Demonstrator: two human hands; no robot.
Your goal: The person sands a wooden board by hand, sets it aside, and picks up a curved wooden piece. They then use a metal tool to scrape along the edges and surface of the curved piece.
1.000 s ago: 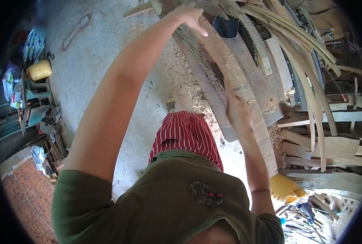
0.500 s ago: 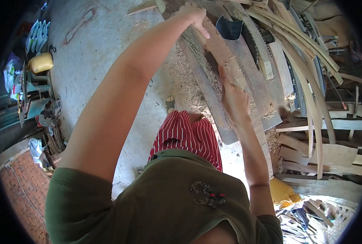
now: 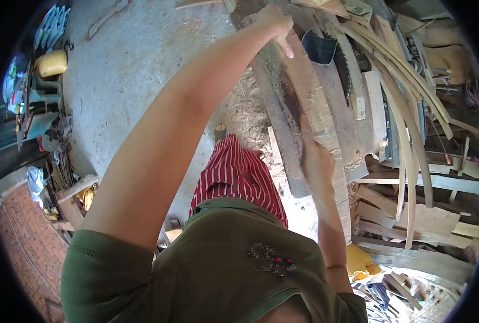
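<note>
Right hand [image 3: 316, 161] slid back down the plank [image 3: 310, 102] toward the body, fingers curled round its edge, left hand [image 3: 274, 22] clasping the plank's far end, yellow jug [image 3: 50, 63] far left of the plank, contents hidden.

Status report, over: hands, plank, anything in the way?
Left hand gripping plank far end. Right hand on it nearer, grip unclear. Saw blade close beside plank.

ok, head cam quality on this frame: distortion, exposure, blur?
Head view: strong fisheye, black vignette at the corners, long slats bow into arcs. Hard sunlight blows out the floor by the plank; the right side sits in shade. Left hand and right hand look fairly sharp, little motion blur.
</note>
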